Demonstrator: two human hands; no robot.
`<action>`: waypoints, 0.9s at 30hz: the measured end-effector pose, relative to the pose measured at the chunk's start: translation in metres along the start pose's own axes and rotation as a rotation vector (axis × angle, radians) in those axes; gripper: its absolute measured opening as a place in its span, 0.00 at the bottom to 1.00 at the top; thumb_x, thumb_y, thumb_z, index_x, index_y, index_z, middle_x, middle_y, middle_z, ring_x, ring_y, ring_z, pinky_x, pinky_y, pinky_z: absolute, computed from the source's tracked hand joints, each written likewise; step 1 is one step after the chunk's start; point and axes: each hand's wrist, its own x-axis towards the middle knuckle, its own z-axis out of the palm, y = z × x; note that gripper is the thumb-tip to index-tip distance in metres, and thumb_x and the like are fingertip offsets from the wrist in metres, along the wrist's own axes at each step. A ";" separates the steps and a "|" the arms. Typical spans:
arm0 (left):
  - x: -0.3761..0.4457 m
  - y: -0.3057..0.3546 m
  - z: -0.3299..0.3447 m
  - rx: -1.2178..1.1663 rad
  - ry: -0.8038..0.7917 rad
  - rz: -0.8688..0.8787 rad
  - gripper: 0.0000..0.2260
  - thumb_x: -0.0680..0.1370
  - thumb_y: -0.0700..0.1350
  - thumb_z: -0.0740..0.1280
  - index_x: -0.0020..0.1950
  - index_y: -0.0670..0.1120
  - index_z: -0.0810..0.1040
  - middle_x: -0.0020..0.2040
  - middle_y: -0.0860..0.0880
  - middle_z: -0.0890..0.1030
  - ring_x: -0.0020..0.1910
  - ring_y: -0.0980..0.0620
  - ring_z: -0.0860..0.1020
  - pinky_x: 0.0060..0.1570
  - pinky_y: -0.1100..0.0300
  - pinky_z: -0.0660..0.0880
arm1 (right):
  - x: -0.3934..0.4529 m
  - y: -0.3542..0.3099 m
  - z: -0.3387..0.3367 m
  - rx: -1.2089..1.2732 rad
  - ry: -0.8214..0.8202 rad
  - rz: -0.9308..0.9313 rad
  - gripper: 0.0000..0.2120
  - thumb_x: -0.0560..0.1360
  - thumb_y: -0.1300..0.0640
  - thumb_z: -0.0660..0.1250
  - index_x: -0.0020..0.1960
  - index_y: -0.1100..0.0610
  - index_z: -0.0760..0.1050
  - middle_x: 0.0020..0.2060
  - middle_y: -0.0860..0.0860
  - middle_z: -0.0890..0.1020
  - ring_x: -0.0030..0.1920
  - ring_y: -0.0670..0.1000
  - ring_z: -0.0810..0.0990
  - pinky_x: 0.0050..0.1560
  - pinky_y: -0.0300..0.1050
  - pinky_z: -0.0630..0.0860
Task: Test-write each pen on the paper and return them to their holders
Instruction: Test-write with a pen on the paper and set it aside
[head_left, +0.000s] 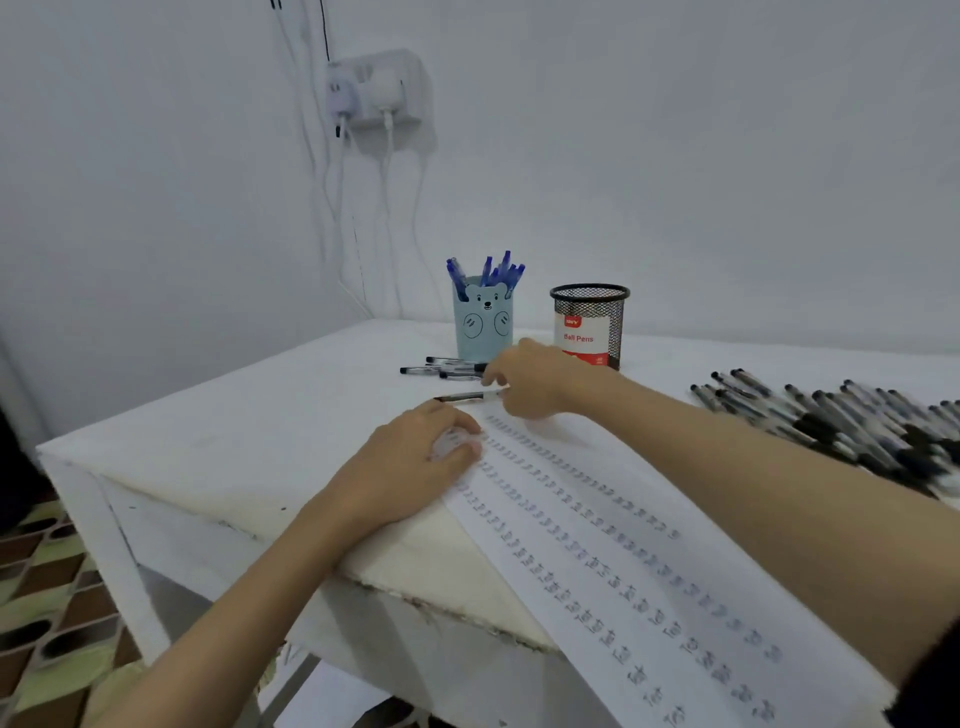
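One black pen (464, 397) sits pinched in our right hand (530, 378) just past the top of the paper (597, 519) – our left hand (415, 467) lies flat, pinning the sheet – so we judge this pen tested, and next it wants carrying to the mesh holder (590, 323).

Black-capped pen (464, 397) lying flat just beyond marked paper (597, 545), near blue bear holder (483, 332) and mesh holder (592, 325).

even, cool, diffuse lighting; no glare. soft shadows lie under the hands. wide-angle distortion bends the table (156, 452) edges. the loose pens (852, 421) at right are smeared by blur.
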 end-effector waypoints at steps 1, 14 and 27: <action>0.001 0.000 0.001 0.010 0.009 0.011 0.11 0.79 0.53 0.62 0.59 0.53 0.76 0.54 0.59 0.72 0.49 0.59 0.72 0.55 0.60 0.68 | 0.002 -0.001 0.005 -0.016 0.012 0.002 0.17 0.78 0.62 0.58 0.65 0.56 0.73 0.61 0.55 0.75 0.60 0.55 0.72 0.57 0.47 0.68; 0.000 -0.003 0.000 0.007 0.005 0.026 0.12 0.79 0.53 0.61 0.60 0.53 0.75 0.59 0.56 0.74 0.58 0.56 0.73 0.61 0.56 0.68 | -0.010 0.004 -0.028 0.516 0.335 0.117 0.07 0.78 0.62 0.59 0.55 0.60 0.73 0.38 0.51 0.72 0.39 0.51 0.70 0.30 0.34 0.64; -0.013 0.022 -0.011 -0.096 0.056 0.060 0.06 0.79 0.49 0.63 0.54 0.54 0.77 0.57 0.58 0.77 0.59 0.59 0.72 0.55 0.67 0.64 | -0.119 0.018 -0.055 1.694 0.228 0.397 0.27 0.68 0.34 0.59 0.28 0.57 0.64 0.21 0.48 0.57 0.28 0.50 0.54 0.34 0.44 0.59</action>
